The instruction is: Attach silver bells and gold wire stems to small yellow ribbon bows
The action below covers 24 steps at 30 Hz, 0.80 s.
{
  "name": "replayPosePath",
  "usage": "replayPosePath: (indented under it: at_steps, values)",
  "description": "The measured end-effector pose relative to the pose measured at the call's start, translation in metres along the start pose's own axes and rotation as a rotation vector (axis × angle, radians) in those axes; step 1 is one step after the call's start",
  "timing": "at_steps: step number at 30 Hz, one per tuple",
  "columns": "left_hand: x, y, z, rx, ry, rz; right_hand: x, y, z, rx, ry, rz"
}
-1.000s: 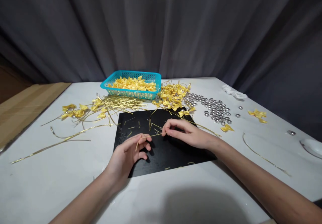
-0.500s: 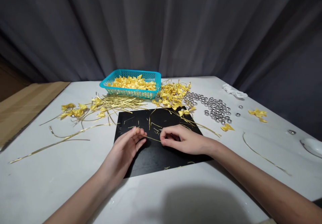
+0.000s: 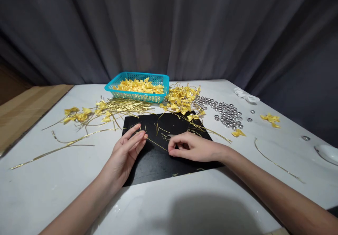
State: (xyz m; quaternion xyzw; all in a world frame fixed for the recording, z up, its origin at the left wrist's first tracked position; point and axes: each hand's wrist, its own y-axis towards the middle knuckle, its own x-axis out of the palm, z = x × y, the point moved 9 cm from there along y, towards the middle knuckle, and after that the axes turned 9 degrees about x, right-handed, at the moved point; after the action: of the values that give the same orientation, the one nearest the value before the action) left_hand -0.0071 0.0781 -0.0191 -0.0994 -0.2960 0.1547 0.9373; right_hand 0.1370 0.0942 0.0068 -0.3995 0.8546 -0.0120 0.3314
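A thin gold cord (image 3: 157, 144) runs between my two hands above the black mat (image 3: 148, 171). My left hand (image 3: 127, 147) has its thumb and fingers closed on one end, with a short curl of cord by the fingertips. The other end is pinched in my right hand (image 3: 186, 145), whose fingers are curled. A pointed metal tip (image 3: 170, 135) shows beside the right knuckles; the rest of that tool is hidden by the hand. Short gold cord scraps (image 3: 163, 135) lie on the mat between the hands.
Behind the mat stands a blue basket (image 3: 138, 97) of yellow ribbon bows. Beside it lie gold cords (image 3: 129, 106), more yellow bows (image 3: 182, 97) and many silver beads (image 3: 228, 113). A white tissue (image 3: 246, 96) and white dish (image 3: 327, 154) are at right, cardboard (image 3: 34, 101) at left.
My left hand has shifted slightly left and turned, its fingers now pointing more up and right. The cord between the hands shows a longer stretch. My right hand has barely moved.
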Motion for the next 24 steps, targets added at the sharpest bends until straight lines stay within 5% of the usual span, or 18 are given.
replayPosePath:
  at_steps: [19,24]
  values:
    - [-0.008,0.002,0.011,0.027,-0.004,0.096,0.009,-0.001,-0.002,0.031,-0.199,0.014]
    - [-0.004,0.000,0.006,-0.001,0.044,0.011,0.007,-0.001,-0.009,-0.029,-0.072,0.056]
